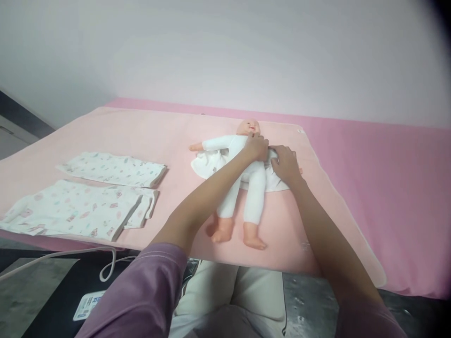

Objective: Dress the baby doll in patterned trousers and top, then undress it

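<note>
A baby doll (234, 152) with a white cloth body lies on its back, head away from me and bare feet towards me. A white garment (209, 163) is spread under its torso. My left hand (258, 147) reaches across the doll, its bent fingers closed against the upper chest and shoulder. On the right, my right hand (286, 164) curls over the doll's arm at the white cloth, thumb apart from the fingers. Part of the doll's hand shows just past my right hand. My hands cover most of that arm, so what exactly the fingertips pinch is hidden.
Two folded white printed baby garments (112, 170) (77, 206) lie on the left of the peach mat (183, 211). The mat rests on a pink surface (380, 188) against a pale wall (246, 56). A white cable (111, 263) hangs at the front left edge.
</note>
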The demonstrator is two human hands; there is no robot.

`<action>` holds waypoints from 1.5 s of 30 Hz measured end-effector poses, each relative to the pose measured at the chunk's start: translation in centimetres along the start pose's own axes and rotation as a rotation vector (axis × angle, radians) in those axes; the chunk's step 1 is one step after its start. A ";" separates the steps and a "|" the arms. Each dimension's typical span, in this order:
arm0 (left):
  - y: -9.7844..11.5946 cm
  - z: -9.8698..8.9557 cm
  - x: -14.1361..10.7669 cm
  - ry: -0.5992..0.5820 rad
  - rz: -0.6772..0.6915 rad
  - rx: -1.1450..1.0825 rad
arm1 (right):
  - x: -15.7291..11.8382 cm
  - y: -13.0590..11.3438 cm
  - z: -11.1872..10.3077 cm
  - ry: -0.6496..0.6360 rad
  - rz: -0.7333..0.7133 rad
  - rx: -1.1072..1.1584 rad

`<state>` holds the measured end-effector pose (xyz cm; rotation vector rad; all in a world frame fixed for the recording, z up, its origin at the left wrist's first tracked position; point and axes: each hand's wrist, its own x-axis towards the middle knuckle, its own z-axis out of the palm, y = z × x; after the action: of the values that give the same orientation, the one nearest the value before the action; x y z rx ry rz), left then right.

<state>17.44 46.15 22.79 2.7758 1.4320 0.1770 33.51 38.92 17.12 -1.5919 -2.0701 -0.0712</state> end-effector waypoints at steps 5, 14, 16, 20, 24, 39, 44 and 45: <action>-1.5 -0.3 -2.6 0.156 -0.078 -0.131 | -0.7 0.0 -1.0 0.008 0.064 0.022; -5.5 -1.2 -5.5 0.403 -0.175 -0.420 | -1.0 1.6 -1.5 -0.024 0.146 0.107; -6.0 -1.2 -5.6 0.428 -0.181 -0.449 | -0.9 1.8 -1.2 -0.020 0.186 0.107; -6.7 -1.6 -5.8 0.421 -0.104 -0.494 | -0.9 2.2 -2.2 -0.025 0.277 0.241; -8.1 -1.4 -7.5 0.370 0.017 -0.534 | -1.0 3.2 -6.1 -0.065 0.246 0.397; -17.6 -0.8 -14.8 0.333 -0.273 -0.340 | 2.0 -0.7 -5.5 -0.065 0.057 -0.151; -9.7 -3.9 -12.0 0.162 -0.234 -0.227 | -0.8 5.2 -14.1 -0.099 0.175 -0.195; -7.4 -4.1 -10.7 0.150 -0.205 -0.234 | -1.6 7.3 -15.9 -0.105 0.220 -0.221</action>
<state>4.84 41.60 25.36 2.4579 1.5994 0.5226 46.27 34.24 28.20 -1.9874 -2.0065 -0.1458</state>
